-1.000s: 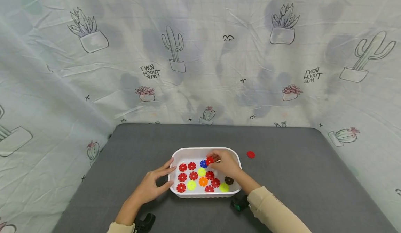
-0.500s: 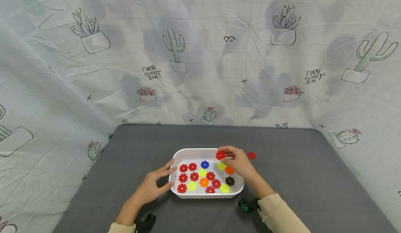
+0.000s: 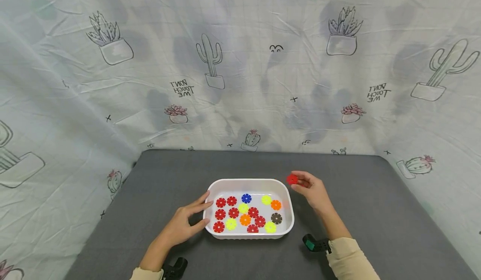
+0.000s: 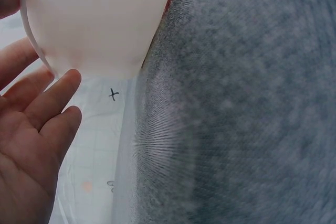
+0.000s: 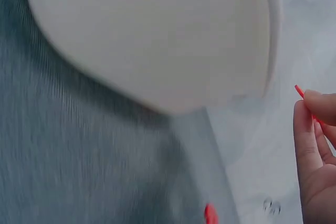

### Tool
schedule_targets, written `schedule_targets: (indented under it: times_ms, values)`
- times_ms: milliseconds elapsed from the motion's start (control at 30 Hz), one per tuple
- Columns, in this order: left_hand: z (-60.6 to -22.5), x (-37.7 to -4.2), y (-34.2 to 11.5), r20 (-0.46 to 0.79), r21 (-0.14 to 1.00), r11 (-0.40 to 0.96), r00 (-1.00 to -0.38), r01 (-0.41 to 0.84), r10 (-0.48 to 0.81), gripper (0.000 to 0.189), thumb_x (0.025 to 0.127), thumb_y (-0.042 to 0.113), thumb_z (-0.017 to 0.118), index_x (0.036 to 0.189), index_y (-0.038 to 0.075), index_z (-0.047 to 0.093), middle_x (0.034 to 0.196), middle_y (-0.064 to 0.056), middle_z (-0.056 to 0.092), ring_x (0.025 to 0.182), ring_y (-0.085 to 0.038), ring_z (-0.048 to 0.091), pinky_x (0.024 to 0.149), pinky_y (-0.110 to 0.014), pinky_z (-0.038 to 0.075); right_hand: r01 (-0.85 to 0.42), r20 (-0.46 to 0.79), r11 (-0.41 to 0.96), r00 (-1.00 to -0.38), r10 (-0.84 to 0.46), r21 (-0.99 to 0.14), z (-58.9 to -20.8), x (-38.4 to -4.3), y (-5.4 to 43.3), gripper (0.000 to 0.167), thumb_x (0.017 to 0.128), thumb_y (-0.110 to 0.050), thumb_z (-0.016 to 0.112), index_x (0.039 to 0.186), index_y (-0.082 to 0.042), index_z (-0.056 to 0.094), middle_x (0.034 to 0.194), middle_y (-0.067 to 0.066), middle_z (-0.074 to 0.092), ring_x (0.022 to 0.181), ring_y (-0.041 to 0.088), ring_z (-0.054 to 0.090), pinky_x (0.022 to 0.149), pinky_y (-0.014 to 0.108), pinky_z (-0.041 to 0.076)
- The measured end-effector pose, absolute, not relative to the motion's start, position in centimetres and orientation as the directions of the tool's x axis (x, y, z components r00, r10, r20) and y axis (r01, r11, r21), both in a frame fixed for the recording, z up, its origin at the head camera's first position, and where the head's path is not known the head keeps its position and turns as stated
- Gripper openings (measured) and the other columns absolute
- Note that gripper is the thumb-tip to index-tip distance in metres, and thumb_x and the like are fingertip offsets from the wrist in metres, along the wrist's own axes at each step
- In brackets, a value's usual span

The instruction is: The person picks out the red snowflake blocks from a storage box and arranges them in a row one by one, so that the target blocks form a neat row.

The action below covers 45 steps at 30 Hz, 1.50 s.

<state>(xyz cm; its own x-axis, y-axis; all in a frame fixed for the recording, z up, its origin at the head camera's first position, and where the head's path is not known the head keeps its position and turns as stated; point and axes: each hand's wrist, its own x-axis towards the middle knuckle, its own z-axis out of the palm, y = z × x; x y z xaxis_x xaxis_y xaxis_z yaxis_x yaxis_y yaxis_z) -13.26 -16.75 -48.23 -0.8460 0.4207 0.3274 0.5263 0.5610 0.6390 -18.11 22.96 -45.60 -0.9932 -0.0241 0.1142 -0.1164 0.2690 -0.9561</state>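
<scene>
A white plastic tray [image 3: 246, 236] stands on the grey table, with several notched snowflake discs lying flat in it. My left hand [image 3: 179, 225] holds its left end, thumb and forefinger over the rim; in the left wrist view other fingertips touch the outer wall. Past the tray's back right corner, my right hand [image 3: 315, 192] pinches a red snowflake disc [image 3: 292, 179] between thumb and fingertips. In the right wrist view, that disc's edge [image 5: 299, 92] shows at the fingertips. A blurred second red disc [image 5: 210, 214] appears lower there, on the table.
Inside the tray are red discs [image 3: 220, 214], a blue disc [image 3: 246, 198], yellow discs [image 3: 231, 224], orange discs [image 3: 276, 205] and a dark brown disc [image 3: 276, 218]. Behind the grey table [image 3: 169, 167] hangs a patterned pale cloth [image 3: 244, 71].
My right hand has lifted the red disc out of the tray and carried it right, past the rim. The yellow and orange discs beneath are uncovered. My left hand keeps its place.
</scene>
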Motion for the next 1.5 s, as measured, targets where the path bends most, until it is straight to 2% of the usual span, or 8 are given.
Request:
schedule_targets:
  times_ms: [300, 600, 800, 1067, 1267, 1333, 1433, 1500]
  values:
    - [-48.2, -13.3, -16.7, 0.333, 0.638, 0.559, -0.844, 0.53, 0.421, 0.046, 0.084, 0.02, 0.071, 0.127, 0.008, 0.061, 0.146, -0.007, 0.044, 0.13, -0.028, 0.047, 0.097, -0.053, 0.045, -0.051, 0.069, 0.156, -0.991, 0.113, -0.986, -48.2, -18.9, 26.5, 0.051, 0.085, -0.002, 0.068, 0.13, 0.01, 0.049, 0.093, -0.014, 0.062, 0.084, -0.004, 0.058, 0.073, 0.012, 0.05]
    - [-48.3, -13.4, -16.7, 0.323, 0.647, 0.555, -0.848, 0.522, 0.421, 0.046, 0.085, 0.02, 0.07, 0.128, 0.008, 0.061, 0.147, -0.005, 0.043, 0.13, -0.028, 0.046, 0.097, -0.053, 0.044, -0.04, 0.068, 0.167, -0.984, 0.162, -0.985, -50.0, -18.9, 28.6, 0.05, 0.087, -0.003, 0.066, 0.131, 0.01, 0.048, 0.093, -0.022, 0.061, 0.084, -0.006, 0.056, 0.073, 0.01, 0.049]
    - [-48.4, -13.4, -16.7, 0.318, 0.652, 0.548, -0.845, 0.524, 0.429, 0.046, 0.085, 0.02, 0.07, 0.128, 0.009, 0.061, 0.147, -0.005, 0.043, 0.131, -0.028, 0.046, 0.098, -0.051, 0.044, -0.032, 0.086, 0.259, -0.977, 0.197, -0.965, -50.9, -19.0, 29.4, 0.046, 0.087, -0.004, 0.066, 0.13, 0.008, 0.052, 0.093, -0.017, 0.06, 0.083, -0.009, 0.053, 0.071, 0.009, 0.048]
    - [-48.6, -13.4, -17.0, 0.333, 0.657, 0.535, -0.842, 0.53, 0.425, 0.046, 0.086, 0.023, 0.07, 0.128, 0.009, 0.061, 0.147, -0.005, 0.043, 0.131, -0.028, 0.046, 0.098, -0.048, 0.046, -0.04, 0.136, 0.441, -0.972, 0.189, -0.897, -51.6, -19.6, 29.2, 0.041, 0.087, -0.002, 0.065, 0.127, 0.005, 0.056, 0.108, 0.024, 0.064, 0.079, -0.013, 0.051, 0.068, 0.008, 0.046]
    - [-48.5, -13.4, -17.0, 0.319, 0.652, 0.553, -0.849, 0.519, 0.42, 0.046, 0.085, 0.022, 0.07, 0.128, 0.01, 0.061, 0.147, -0.003, 0.043, 0.131, -0.027, 0.046, 0.098, -0.051, 0.044, -0.012, 0.143, 0.57, -0.972, 0.187, -0.822, -51.5, -19.7, 29.1, 0.04, 0.087, -0.006, 0.066, 0.126, 0.0, 0.059, 0.111, 0.023, 0.065, 0.079, -0.015, 0.051, 0.071, 0.007, 0.045]
    - [-48.5, -13.3, -16.9, 0.323, 0.648, 0.556, -0.849, 0.52, 0.418, 0.045, 0.085, 0.021, 0.07, 0.128, 0.009, 0.061, 0.147, -0.004, 0.043, 0.131, -0.028, 0.046, 0.098, -0.051, 0.044, -0.014, 0.153, 0.592, -0.971, 0.185, -0.806, -51.6, -19.7, 29.1, 0.041, 0.087, -0.006, 0.067, 0.126, 0.0, 0.059, 0.112, 0.023, 0.065, 0.083, -0.007, 0.057, 0.071, 0.008, 0.045]
    - [-48.4, -13.3, -16.8, 0.325, 0.646, 0.559, -0.85, 0.52, 0.415, 0.045, 0.084, 0.02, 0.071, 0.127, 0.009, 0.062, 0.147, -0.004, 0.044, 0.13, -0.028, 0.046, 0.097, -0.052, 0.044, -0.028, 0.18, 0.621, -0.967, 0.183, -0.784, -51.7, -19.6, 29.0, 0.041, 0.087, -0.006, 0.067, 0.127, 0.0, 0.059, 0.114, 0.023, 0.064, 0.093, 0.013, 0.065, 0.074, 0.009, 0.045]
    - [-48.4, -13.3, -16.7, 0.323, 0.646, 0.56, -0.851, 0.518, 0.414, 0.046, 0.084, 0.02, 0.071, 0.127, 0.009, 0.062, 0.147, -0.004, 0.044, 0.13, -0.028, 0.046, 0.097, -0.053, 0.044, -0.036, 0.197, 0.646, -0.964, 0.179, -0.762, -51.7, -19.5, 28.9, 0.042, 0.087, -0.007, 0.067, 0.128, -0.001, 0.058, 0.116, 0.022, 0.062, 0.102, 0.029, 0.064, 0.078, 0.014, 0.049]
